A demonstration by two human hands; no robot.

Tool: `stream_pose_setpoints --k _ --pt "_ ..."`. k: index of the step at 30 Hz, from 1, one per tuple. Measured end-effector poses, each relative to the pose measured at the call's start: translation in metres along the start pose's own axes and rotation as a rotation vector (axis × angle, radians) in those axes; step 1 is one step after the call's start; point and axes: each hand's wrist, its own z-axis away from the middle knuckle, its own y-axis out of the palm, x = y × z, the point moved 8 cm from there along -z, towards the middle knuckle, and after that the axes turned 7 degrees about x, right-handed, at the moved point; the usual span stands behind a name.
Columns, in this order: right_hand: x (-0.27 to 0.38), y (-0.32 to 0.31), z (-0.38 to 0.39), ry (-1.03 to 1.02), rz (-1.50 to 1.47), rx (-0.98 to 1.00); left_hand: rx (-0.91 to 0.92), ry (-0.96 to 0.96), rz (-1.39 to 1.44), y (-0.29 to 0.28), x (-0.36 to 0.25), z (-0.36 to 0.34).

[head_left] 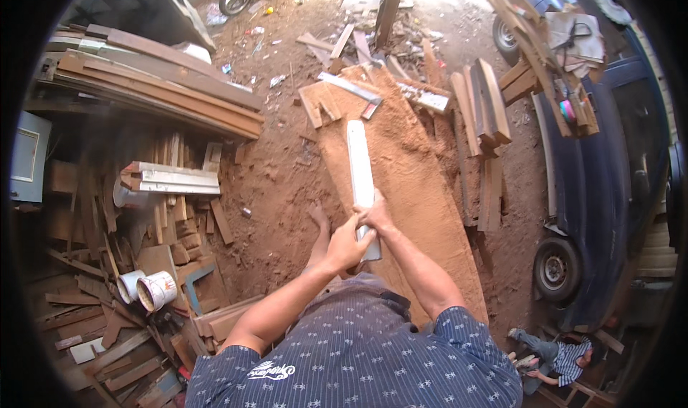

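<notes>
A long white bar [361, 168], with a smooth flat top face, points away from me over a sawdust-covered plank [423, 200]. Low on the bar, my left hand [348, 246] is closed, its fingers wrapped around the near part. Just beyond it, my right hand [375, 213] grips the bar from the right side. Both hands are close together, and the bar's near end shows below them. Past its far end lie a notched wooden piece [319, 104] and an L-shaped metal tool resembling a square [351, 87].
Stacked boards [158, 85] and wood offcuts fill the left, with two white buckets [155, 290] among them. Behind the plank stands a post [389, 10]. At right are upright timbers [481, 107] and a dark blue vehicle [595, 178]. Another person [566, 361] is at lower right.
</notes>
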Motion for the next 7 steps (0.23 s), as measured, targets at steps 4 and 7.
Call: stream_pose_setpoints --k 4,7 --pt "-0.012 0.018 0.000 0.019 0.196 -0.019 0.366 0.225 0.540 -0.070 -0.125 0.020" --pt "-0.010 0.020 -0.021 -0.054 0.442 -0.004 0.518 0.643 0.742 -0.118 -0.219 0.038"
